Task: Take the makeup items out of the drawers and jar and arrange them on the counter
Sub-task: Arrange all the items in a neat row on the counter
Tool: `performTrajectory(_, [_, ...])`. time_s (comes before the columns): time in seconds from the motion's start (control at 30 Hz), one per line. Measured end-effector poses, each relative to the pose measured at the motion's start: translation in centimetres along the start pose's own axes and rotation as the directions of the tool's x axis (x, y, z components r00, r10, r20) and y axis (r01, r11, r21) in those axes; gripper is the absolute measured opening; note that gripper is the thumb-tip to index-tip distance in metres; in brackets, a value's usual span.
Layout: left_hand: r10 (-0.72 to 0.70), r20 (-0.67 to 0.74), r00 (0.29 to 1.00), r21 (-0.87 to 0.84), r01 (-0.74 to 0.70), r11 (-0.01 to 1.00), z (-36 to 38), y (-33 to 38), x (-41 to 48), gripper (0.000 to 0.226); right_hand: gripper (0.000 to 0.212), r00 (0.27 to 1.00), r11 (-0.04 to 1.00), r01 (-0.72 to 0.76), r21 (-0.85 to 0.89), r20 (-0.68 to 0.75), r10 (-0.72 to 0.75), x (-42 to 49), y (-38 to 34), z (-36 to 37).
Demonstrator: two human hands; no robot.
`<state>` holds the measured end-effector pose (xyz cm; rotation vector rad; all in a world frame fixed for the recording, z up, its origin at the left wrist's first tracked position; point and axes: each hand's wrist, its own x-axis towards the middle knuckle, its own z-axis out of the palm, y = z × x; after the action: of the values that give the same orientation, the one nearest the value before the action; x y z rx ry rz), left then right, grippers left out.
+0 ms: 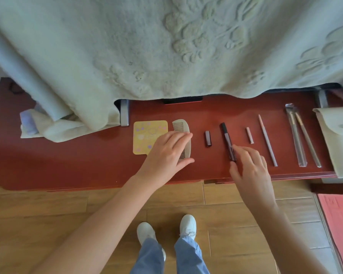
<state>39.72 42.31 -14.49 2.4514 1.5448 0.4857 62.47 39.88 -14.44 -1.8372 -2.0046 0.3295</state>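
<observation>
I have my right hand (249,167) loosely open, fingertips touching the near end of the dark mascara tube (228,142), whose long axis runs away from me on the glossy red surface (87,165). My left hand (167,155) lies flat and spread over the ridged pale comb (181,133), gripping nothing.

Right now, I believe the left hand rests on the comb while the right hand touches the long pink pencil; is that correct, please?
Not quite. The head view shows the right hand touching the dark mascara tube, not the long pink pencil. The left hand does rest on the comb.
</observation>
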Motion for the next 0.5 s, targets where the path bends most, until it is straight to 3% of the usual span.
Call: performTrajectory(0.5, [0.098, -0.101, 0.990, -0.037, -0.103, 0.994, 3.9, 0.4, 5.6, 0.046, 0.032, 0.991, 0.989, 0.135, 0.067, -0.035, -0.133, -0.2, 2.0, 1.3])
